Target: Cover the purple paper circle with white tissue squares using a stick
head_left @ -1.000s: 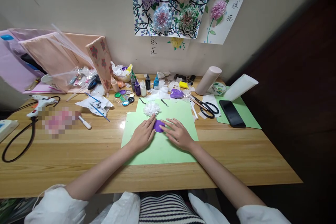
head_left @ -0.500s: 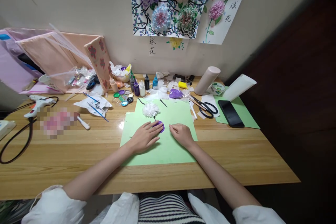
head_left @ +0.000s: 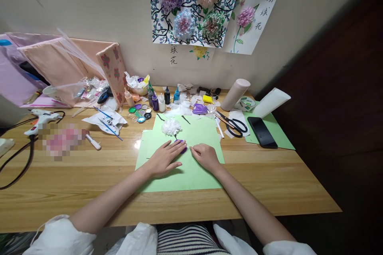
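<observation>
My left hand (head_left: pixel 164 158) lies flat with its fingers stretched, pressing on a flattened purple clay piece (head_left: pixel 183 150). The fingers cover much of that piece. To the right, my right hand (head_left: pixel 206 156) rests curled into a loose fist, with nothing seen in it. Beneath both is a light green paper sheet (head_left: pixel 191 177) with a few dark painted strokes. Just above the purple piece sits a white ruffled flower (head_left: pixel 171 126), joined to a short dark stem.
Scissors (head_left: pixel 233 123), a white pen (head_left: pixel 219 127) and a purple clay pack (head_left: pixel 200 108) lie behind the paper. Paint bottles (head_left: pixel 161 101) stand at the back. A phone (head_left: pixel 262 132) is on the right, a glue gun (head_left: pixel 38 121) on the left. Flower pictures (head_left: pixel 196 8) hang on the wall.
My left fingers have shifted slightly over the purple clay piece and cover more of it. The right hand stays curled beside it. The whole view has tilted a little.
</observation>
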Demonstrator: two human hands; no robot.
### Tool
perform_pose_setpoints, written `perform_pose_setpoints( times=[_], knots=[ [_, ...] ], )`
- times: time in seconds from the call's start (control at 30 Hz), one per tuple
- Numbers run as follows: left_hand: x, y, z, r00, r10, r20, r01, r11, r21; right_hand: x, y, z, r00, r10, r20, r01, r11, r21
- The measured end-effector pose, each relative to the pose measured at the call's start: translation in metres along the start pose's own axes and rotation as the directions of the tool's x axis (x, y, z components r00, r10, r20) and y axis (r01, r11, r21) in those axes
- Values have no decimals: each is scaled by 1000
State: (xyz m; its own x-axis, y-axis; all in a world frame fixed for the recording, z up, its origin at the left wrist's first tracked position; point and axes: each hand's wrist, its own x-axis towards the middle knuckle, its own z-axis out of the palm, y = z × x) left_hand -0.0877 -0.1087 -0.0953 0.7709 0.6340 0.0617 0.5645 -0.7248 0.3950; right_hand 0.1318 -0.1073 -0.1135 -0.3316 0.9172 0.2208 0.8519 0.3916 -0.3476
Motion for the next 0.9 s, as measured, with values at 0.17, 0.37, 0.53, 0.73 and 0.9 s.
perform_pose_setpoints(
  times=[0.17, 0.37, 0.53, 0.73, 0.9],
  knots=[
    [1, 1, 0, 1000, -18, 1, 18, 1000, 13, 1, 0, -2, 999, 35, 6, -35, 999, 18],
    [1, 2, 2, 999, -22, -22, 23, 1000, 16, 1, -1, -3, 998, 60, 20, -61, 997, 41],
    [1, 4, 1, 999, -35, -21, 36, 999, 14, 1, -1, -3, 997, 66, 34, -68, 996, 62],
    [3, 4, 2, 999, -43, 15, 43, 999, 13, 1, 0, -2, 996, 74, 43, -77, 993, 93],
    [3, 5, 2, 1000, -25, -15, 25, 999, -22, -1, 0, -6, 998, 13, 68, -23, 988, 151]
  ],
)
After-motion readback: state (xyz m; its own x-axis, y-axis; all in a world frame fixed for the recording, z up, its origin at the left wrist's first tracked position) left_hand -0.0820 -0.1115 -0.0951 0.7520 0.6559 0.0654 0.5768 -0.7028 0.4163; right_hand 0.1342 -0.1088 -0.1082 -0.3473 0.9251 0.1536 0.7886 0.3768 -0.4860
